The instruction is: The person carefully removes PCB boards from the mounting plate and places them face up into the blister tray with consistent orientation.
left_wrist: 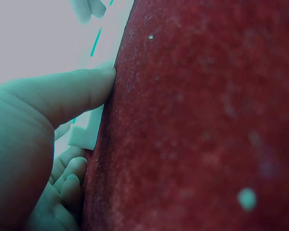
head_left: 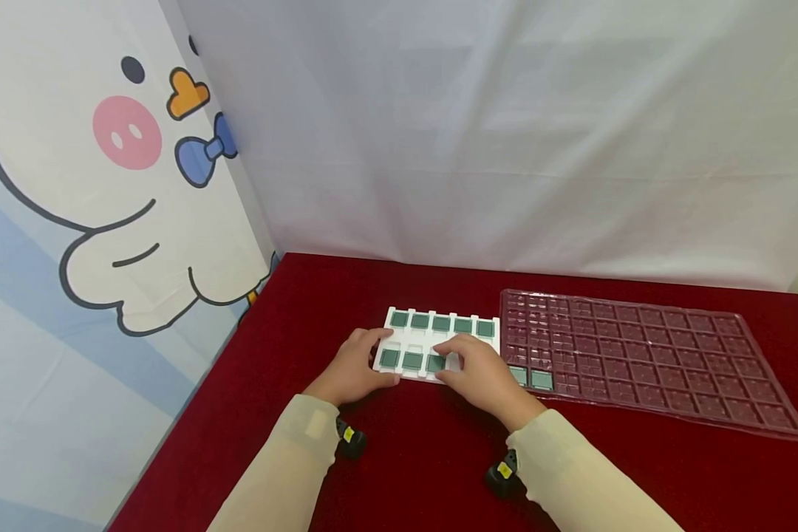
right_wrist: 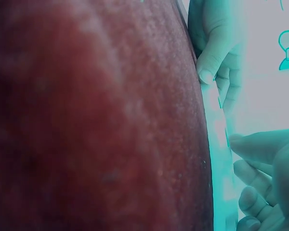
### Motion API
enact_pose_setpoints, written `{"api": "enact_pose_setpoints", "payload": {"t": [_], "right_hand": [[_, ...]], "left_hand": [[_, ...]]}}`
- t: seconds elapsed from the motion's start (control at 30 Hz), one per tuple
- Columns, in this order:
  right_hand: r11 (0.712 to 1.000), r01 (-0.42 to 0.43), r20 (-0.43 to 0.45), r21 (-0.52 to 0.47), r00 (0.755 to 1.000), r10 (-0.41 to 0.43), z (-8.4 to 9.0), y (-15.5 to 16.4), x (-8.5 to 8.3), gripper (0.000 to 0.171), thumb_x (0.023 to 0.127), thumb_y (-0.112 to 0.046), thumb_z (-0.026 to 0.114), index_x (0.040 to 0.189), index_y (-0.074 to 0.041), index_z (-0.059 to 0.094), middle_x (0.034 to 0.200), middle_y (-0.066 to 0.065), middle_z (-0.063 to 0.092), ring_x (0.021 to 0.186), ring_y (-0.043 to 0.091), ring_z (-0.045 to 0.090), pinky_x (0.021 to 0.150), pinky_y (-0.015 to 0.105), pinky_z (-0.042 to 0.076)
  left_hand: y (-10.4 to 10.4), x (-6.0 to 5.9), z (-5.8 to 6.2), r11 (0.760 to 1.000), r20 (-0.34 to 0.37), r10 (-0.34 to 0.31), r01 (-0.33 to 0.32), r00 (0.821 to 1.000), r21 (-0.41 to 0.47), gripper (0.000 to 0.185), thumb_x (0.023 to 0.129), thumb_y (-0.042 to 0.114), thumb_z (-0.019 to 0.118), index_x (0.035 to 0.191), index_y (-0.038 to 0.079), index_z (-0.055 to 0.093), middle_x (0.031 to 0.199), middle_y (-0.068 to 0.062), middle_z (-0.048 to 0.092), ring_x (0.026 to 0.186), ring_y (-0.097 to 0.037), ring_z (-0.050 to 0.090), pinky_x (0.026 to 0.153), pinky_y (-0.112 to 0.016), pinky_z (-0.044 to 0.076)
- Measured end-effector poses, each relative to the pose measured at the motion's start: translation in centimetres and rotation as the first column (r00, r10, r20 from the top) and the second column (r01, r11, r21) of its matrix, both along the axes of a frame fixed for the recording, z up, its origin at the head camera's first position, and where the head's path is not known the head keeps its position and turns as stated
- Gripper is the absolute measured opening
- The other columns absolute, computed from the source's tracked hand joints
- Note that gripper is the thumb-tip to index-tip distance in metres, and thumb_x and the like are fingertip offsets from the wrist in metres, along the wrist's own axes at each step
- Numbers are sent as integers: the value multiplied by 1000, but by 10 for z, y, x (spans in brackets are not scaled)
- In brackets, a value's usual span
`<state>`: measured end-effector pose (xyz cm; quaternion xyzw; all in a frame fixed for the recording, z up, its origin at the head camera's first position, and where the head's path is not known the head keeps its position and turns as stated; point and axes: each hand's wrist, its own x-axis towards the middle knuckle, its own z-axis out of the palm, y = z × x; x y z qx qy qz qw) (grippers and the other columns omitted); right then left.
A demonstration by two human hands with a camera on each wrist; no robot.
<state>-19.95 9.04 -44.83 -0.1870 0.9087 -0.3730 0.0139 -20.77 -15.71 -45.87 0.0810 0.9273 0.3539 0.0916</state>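
Note:
A white tray (head_left: pixel 415 341) with two rows of pockets lies on the red cloth, with green square chips (head_left: pixel 441 323) in its pockets. My left hand (head_left: pixel 371 362) grips the tray's left end, thumb on the front edge. In the left wrist view the thumb (left_wrist: pixel 72 94) presses against that tray (left_wrist: pixel 84 135). My right hand (head_left: pixel 454 357) lies bent over the front row's right part. Its fingers (right_wrist: pixel 260 144) meet the tray's edge (right_wrist: pixel 220 144). What is under its fingertips is hidden.
A clear plastic blister tray (head_left: pixel 658 358) with many pockets lies to the right, touching the white tray; two green chips (head_left: pixel 530 377) sit in its near left corner. A white backdrop stands behind, and a cartoon curtain (head_left: pixel 106 185) hangs on the left.

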Motion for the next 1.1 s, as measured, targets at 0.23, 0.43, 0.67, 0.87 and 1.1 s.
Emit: {"api": "enact_pose_setpoints", "payload": {"t": [0.23, 0.43, 0.67, 0.87, 1.1], "right_hand": [[1000, -2, 9, 13, 1000, 1, 1, -2, 0, 35, 88, -16, 82, 122, -11, 76, 120, 2, 69, 113, 23, 63, 100, 46, 49], [1000, 9, 15, 25, 1000, -9, -1, -4, -1, 34, 87, -15, 82, 121, -11, 76, 121, 2, 69, 116, 24, 63, 103, 46, 47], [999, 28, 9, 38, 1000, -29, -4, -6, -1, 34, 88, -16, 82, 120, -11, 76, 123, 4, 69, 120, 25, 62, 104, 46, 47], [998, 36, 13, 48, 999, -37, -3, -8, 1, 34, 88, -16, 82, 121, -11, 76, 125, 4, 69, 120, 25, 62, 105, 46, 46], [998, 32, -12, 60, 999, -32, -4, -10, 1, 31, 88, -17, 83, 118, -11, 76, 121, 3, 70, 117, 24, 63, 103, 45, 47]], "left_hand": [[0, 0, 1, 1000, -9, -2, 2, 1000, 5, 81, 83, 23, 87, 153, 15, 48, 140, -10, 48, 114, -24, 49, 96, -42, 48], [0, 0, 0, 1000, -1, -9, 9, 1000, 12, 81, 84, 23, 87, 153, 15, 47, 141, -10, 48, 114, -24, 49, 96, -41, 48], [1, 0, 1, 1000, 1, -8, 8, 1000, 5, 81, 84, 23, 87, 154, 15, 47, 142, -11, 47, 115, -25, 49, 98, -42, 47], [1, 0, 3, 1000, 10, -8, 8, 1000, 6, 81, 84, 23, 87, 154, 15, 47, 142, -11, 47, 113, -25, 50, 96, -41, 48], [-1, -1, 1, 1000, 6, -1, 1, 1000, 12, 81, 84, 23, 87, 155, 17, 46, 141, -10, 47, 113, -24, 49, 95, -40, 48]]}}
